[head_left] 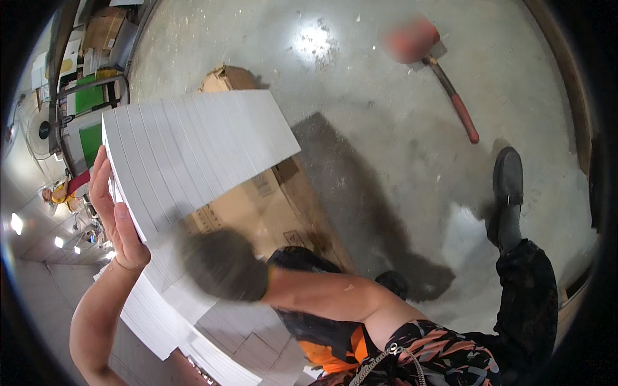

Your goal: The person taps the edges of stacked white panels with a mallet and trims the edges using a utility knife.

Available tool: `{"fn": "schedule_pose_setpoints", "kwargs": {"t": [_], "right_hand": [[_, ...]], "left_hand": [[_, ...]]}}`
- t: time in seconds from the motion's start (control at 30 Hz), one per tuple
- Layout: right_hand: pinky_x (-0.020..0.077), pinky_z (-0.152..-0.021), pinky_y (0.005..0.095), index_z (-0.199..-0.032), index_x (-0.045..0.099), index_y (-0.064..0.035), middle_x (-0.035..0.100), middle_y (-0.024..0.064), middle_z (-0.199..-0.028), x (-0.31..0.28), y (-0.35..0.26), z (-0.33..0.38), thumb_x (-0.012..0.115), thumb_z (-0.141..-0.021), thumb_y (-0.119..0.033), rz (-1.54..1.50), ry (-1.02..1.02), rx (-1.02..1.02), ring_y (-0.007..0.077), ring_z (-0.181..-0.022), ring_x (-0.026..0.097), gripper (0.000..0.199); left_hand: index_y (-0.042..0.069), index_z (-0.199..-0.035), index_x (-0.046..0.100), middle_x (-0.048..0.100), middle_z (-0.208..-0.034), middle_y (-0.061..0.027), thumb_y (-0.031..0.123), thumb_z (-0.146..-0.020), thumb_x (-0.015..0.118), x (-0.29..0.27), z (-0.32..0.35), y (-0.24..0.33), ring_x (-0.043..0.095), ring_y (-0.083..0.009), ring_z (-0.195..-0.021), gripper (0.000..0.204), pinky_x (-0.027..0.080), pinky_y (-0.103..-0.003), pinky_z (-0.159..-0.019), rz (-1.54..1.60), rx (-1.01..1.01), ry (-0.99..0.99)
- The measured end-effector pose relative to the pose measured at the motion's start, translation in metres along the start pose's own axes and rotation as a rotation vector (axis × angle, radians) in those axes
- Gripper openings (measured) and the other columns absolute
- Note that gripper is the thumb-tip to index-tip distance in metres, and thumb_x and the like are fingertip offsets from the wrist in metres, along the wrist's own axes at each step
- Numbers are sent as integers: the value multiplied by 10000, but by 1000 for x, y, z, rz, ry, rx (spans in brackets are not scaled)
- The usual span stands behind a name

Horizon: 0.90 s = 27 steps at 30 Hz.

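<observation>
White stack (pixel 199 154) of thin layers, its striped side facing up, slants across the left half of the view, above a brown cardboard box (pixel 251 212). The stack covers the box's left part, so what bears its weight is hidden. The right grip (pixel 222 265) is a dark, blurred shape at the end of the right forearm; its fingers cannot be made out, nor can I tell how far open it is or whether it holds anything. It is near the stack's lower edge; whether they touch is unclear. The left grip (pixel 116 225) is open, fingers outstretched and laid along the stack's left end, just beside it and touching, not closed around it. More white layers (pixel 151 318) lie below, partly hidden by the right grip. Toward the right edge of the grey floor (pixel 360 77) lies a long-handled tool (pixel 412 42), its red head blurred. The dark border cuts off the corners.
</observation>
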State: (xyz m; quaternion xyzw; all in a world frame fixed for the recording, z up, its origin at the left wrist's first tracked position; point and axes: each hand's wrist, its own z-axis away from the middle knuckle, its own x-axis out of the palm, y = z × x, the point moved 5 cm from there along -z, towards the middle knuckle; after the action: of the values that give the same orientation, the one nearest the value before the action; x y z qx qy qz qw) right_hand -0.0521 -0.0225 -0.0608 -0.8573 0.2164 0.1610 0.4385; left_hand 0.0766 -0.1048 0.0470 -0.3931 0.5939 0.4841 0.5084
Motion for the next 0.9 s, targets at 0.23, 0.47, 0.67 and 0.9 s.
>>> {"fn": "schedule_pose_setpoints", "kwargs": {"t": [0.23,0.47,0.67,0.9], "right_hand": [[557,-539,337,-1412,474,-58,682,100,-983,-2,60,25,561,-954,-173,-825,-157,-166,190,-637,636,480],[465,-474,414,-1035,662,-43,617,112,-693,-8,202,30,605,-828,-205,-250,-916,-921,262,-576,612,269],[488,-520,459,-987,632,-42,636,130,-735,40,235,2,562,-867,-206,-45,-1211,-1024,307,-637,647,215],[468,-460,424,-1000,637,-74,629,108,-706,45,205,-20,574,-877,-192,13,-868,-1330,287,-613,648,181]], "left_hand": [[-1,-1456,348,317,-1531,-247,315,-973,361,-7,2,5,303,-346,-1431,577,205,-461,-1176,-56,-9,10],[105,-1376,513,401,-1515,-170,359,-908,488,-9,3,9,376,-329,-1392,532,288,-455,-1147,19,-217,158],[48,-1231,644,567,-1363,-170,301,-963,503,-11,33,-44,511,-242,-1300,395,378,-318,-1081,523,-332,601],[13,-1023,685,666,-934,-45,202,-917,627,-23,39,-26,609,-114,-877,224,478,-233,-735,681,-533,801]]}}
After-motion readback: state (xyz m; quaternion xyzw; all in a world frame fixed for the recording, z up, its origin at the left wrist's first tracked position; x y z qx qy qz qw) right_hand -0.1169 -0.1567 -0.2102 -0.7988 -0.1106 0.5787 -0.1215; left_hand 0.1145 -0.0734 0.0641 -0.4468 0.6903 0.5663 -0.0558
